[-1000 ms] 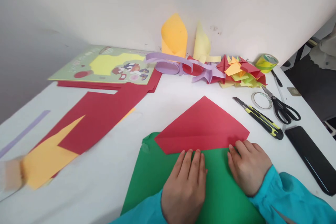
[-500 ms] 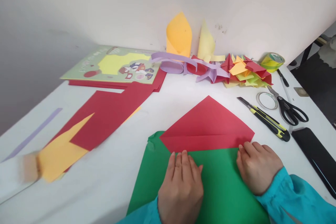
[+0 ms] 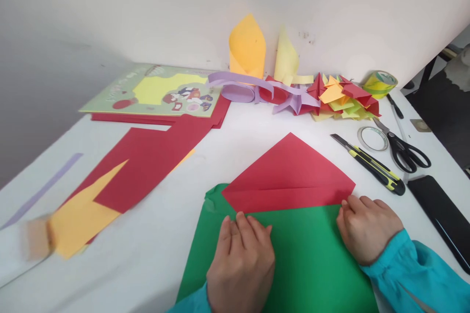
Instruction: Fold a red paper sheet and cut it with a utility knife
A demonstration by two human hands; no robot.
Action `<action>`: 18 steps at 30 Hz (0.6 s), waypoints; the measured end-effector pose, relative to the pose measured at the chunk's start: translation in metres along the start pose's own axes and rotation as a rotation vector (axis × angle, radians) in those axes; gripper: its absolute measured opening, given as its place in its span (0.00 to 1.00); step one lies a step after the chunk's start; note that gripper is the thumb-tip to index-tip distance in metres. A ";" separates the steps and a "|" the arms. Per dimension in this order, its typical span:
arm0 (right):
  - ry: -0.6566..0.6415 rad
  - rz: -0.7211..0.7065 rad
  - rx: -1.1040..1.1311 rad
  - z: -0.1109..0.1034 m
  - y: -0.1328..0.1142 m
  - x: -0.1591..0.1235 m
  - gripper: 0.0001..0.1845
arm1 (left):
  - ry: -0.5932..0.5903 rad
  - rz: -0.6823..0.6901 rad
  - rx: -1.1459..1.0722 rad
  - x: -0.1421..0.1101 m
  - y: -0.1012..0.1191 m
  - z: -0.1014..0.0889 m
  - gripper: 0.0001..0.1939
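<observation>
A large green sheet of paper (image 3: 308,254) lies in front of me, its left corner crumpled. Against its far edge is a red sheet of paper (image 3: 290,171), pointed at the far side and creased across. My left hand (image 3: 244,264) rests with fingers extended along the line where red and green meet. At the right end of that line my right hand (image 3: 369,227) has its fingers curled and pinched on the paper edge. Whether they grip the red or the green layer cannot be made out.
On the right lie a utility knife (image 3: 369,164), a tape roll (image 3: 360,139), scissors (image 3: 407,151) and a black phone-like object (image 3: 440,220). Folded paper pieces (image 3: 345,98) line the wall. At left are red sheets (image 3: 154,156), a yellow-orange piece (image 3: 84,220) and a printed pad (image 3: 121,90).
My left hand has slid left and slightly toward me along the paper edge. My right hand has shifted a little to the right. The paper looks nearly unchanged.
</observation>
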State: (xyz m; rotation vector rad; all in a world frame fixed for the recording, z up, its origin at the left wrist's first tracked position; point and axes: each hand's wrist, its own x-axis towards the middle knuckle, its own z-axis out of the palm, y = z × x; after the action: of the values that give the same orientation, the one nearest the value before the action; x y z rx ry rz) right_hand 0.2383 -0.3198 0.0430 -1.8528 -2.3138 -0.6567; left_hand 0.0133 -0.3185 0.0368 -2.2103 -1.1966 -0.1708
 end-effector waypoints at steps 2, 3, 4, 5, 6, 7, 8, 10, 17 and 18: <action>0.024 0.022 0.014 0.001 -0.003 0.000 0.20 | -0.003 -0.015 -0.040 0.002 -0.003 0.000 0.18; 0.029 0.024 0.018 0.001 -0.004 0.000 0.20 | 0.000 -0.025 -0.077 0.004 -0.004 0.000 0.19; 0.029 0.023 0.019 0.002 -0.005 0.000 0.20 | 0.006 -0.033 -0.120 0.006 -0.005 0.000 0.20; 0.026 0.020 0.019 0.002 -0.006 0.000 0.20 | 0.020 -0.040 -0.168 0.008 -0.006 0.001 0.20; 0.024 0.020 0.019 0.002 -0.006 0.000 0.20 | 0.039 -0.037 -0.221 0.010 -0.005 0.001 0.20; 0.023 0.024 0.021 0.002 -0.006 0.000 0.20 | 0.058 -0.017 -0.281 0.011 -0.004 0.002 0.20; 0.025 0.030 0.025 0.002 -0.005 0.000 0.20 | 0.078 0.015 -0.348 0.012 -0.002 0.003 0.19; 0.041 0.038 0.039 0.002 -0.003 0.002 0.21 | 0.095 0.094 -0.490 0.012 0.005 0.006 0.19; 0.112 -0.189 0.341 -0.002 -0.014 0.012 0.13 | 0.040 0.200 -0.600 0.005 0.019 0.016 0.19; 0.099 -0.215 0.377 -0.002 -0.018 0.011 0.14 | 0.041 0.203 -0.598 0.005 0.019 0.016 0.18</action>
State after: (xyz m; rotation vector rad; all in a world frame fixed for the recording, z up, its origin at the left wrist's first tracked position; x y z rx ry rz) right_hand 0.2179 -0.3133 0.0436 -1.3930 -2.3882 -0.2940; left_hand 0.0290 -0.3131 0.0169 -2.8062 -0.9713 -0.5455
